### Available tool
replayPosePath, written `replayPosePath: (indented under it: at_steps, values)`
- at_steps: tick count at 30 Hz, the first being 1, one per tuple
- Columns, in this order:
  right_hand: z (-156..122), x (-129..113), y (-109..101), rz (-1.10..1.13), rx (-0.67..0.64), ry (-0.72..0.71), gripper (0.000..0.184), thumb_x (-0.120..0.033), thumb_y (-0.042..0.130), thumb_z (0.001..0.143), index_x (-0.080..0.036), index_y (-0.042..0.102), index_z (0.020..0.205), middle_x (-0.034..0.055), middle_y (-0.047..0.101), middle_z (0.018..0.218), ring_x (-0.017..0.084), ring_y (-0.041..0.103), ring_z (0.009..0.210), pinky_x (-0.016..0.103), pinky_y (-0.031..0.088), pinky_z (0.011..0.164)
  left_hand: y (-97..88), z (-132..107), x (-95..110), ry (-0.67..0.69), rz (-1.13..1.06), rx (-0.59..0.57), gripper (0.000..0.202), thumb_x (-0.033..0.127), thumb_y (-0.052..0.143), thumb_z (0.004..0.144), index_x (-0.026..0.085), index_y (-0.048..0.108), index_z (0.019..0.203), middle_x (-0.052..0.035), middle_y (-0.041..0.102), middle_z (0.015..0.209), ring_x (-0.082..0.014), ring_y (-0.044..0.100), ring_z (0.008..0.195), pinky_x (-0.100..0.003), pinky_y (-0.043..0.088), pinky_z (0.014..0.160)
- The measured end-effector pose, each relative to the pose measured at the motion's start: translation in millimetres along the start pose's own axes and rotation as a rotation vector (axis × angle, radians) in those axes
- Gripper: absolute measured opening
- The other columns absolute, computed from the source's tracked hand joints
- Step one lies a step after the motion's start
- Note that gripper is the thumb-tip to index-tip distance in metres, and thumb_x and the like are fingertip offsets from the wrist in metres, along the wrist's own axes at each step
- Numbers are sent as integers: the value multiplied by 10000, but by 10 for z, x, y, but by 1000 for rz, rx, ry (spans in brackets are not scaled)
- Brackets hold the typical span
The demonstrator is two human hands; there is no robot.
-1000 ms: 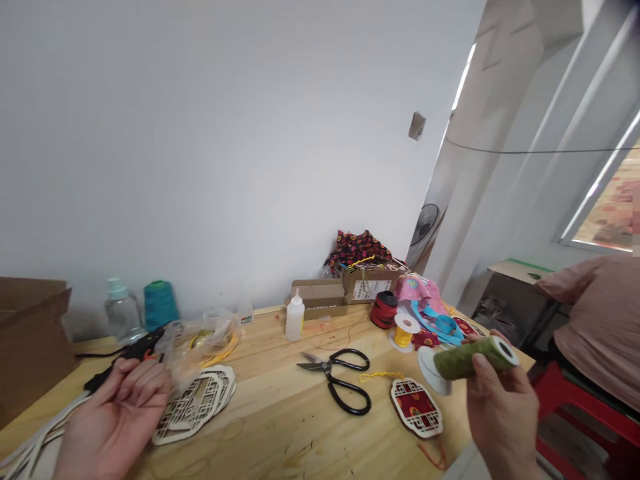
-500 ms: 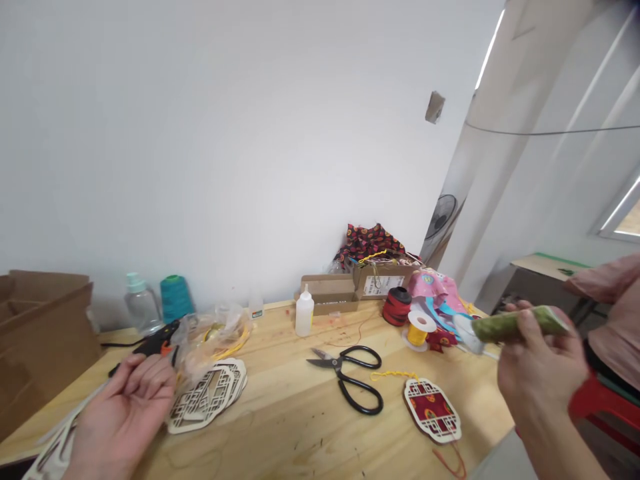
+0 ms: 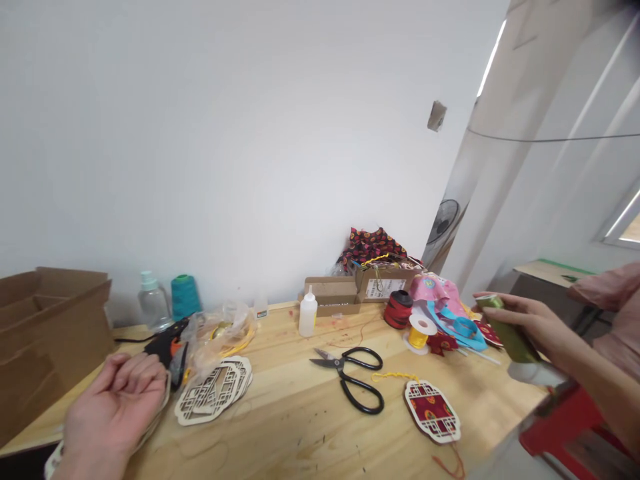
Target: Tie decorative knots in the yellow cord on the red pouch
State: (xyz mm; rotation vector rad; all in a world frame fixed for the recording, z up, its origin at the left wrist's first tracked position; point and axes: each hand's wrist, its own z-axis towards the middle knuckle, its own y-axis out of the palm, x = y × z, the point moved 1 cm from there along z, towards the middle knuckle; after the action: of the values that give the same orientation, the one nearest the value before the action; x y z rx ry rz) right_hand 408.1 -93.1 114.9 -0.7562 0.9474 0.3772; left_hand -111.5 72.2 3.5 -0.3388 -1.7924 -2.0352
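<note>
My right hand [image 3: 537, 327], at the right over the table's edge, grips a spool of olive-green thread [image 3: 515, 337] with pale ends. At the lower left my left hand [image 3: 117, 400] is palm up, its fingers curled in and nothing visible in them. Pale edges of a wooden cut-out [image 3: 161, 417] show from behind that hand. Beside it lie several overlapping lattice plaques [image 3: 215, 393]. Black-handled scissors [image 3: 345, 373] lie spread in the middle. Right of them is a lattice plaque with red patterned fabric [image 3: 433, 411], a yellow cord and an orange thread.
A cardboard box [image 3: 55, 347], a clear bottle [image 3: 154, 307], a teal thread cone [image 3: 185, 298] and a plastic bag [image 3: 220, 327] stand left. Behind are a squeeze bottle [image 3: 308, 313], red cord spool [image 3: 399, 309], yellow spool [image 3: 420, 332] and blue ribbon [image 3: 463, 327]. A person's pink sleeve [image 3: 613, 293] is far right.
My right hand has turned over with the green spool, swinging it from nearly level to a steep slant. My left hand stays curled. The view has shifted slightly left.
</note>
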Motion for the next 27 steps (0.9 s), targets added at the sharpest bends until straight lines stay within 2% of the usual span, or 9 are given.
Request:
replayPosePath:
  at_steps: [2, 5, 7, 11, 14, 17, 19, 23, 27]
  values:
    - [81, -56, -142, 302, -124, 178, 239, -291, 612, 613, -203, 659, 829, 110, 658, 838, 207, 610, 646, 305, 468, 546, 8, -5, 8, 15, 25, 3, 362, 84, 169, 877, 169, 374, 591, 72, 361, 424, -42, 329, 368, -154, 290, 354]
    - [30, -144, -184, 565, 17, 198, 171, -271, 546, 705, -235, 636, 846, 78, 613, 965, 169, 593, 760, 264, 472, 611, 41, -20, -8, 29, 54, 6, 356, 78, 181, 874, 167, 364, 582, 77, 348, 417, -42, 312, 358, -155, 276, 346]
    - [-115, -177, -22, 655, 2, 243, 167, -278, 527, 729, -235, 626, 857, 57, 607, 938, 152, 586, 729, 240, 475, 591, 48, -23, -29, 37, 64, 13, 337, 81, 194, 872, 164, 374, 599, 81, 341, 427, -44, 308, 359, -156, 273, 344]
    - [-518, -169, 655, 682, -382, 383, 229, -273, 560, 720, -209, 579, 939, 27, 599, 799, 112, 555, 592, 209, 458, 558, 29, -9, -81, 10, 98, 45, 346, 63, 192, 864, 165, 355, 577, 81, 315, 442, -48, 291, 359, -168, 248, 338]
    - [-753, -117, 1216, 309, -608, 272, 426, -267, 526, 718, -225, 435, 1132, 17, 583, 827, 126, 546, 573, 219, 436, 487, 41, -16, -106, -23, 117, 56, 349, 32, 192, 852, 164, 353, 572, 79, 304, 449, -51, 282, 360, -175, 229, 337]
    - [-876, -105, 1645, -404, -715, -157, 587, -194, 554, 642, -176, 376, 1200, 74, 557, 988, 187, 569, 767, 272, 450, 656, 80, -46, -101, -51, 122, 58, 342, 45, 204, 857, 163, 366, 580, 77, 301, 445, -55, 277, 362, -181, 220, 336]
    - [-916, -136, 1830, -635, -715, -308, 662, -131, 552, 596, -166, 355, 1227, 114, 506, 1098, 234, 551, 870, 309, 424, 735, 110, -68, -94, -89, 105, 51, 339, 58, 206, 862, 164, 376, 589, 72, 313, 446, -59, 284, 368, -187, 228, 344]
    - [-905, -214, 1996, -797, -732, -327, 571, -77, 520, 565, -124, 463, 1132, 149, 567, 997, 269, 563, 852, 310, 423, 696, 155, -83, -101, -133, 97, 36, 311, 55, 235, 856, 164, 406, 620, 67, 328, 452, -67, 292, 366, -205, 221, 345]
    - [-753, -136, 1960, -847, -720, -310, 398, -99, 536, 573, -94, 552, 971, 168, 599, 904, 288, 579, 797, 325, 428, 657, 170, -73, -137, -172, 115, 24, 288, 80, 274, 854, 162, 417, 618, 63, 334, 450, -67, 312, 357, -213, 205, 331]
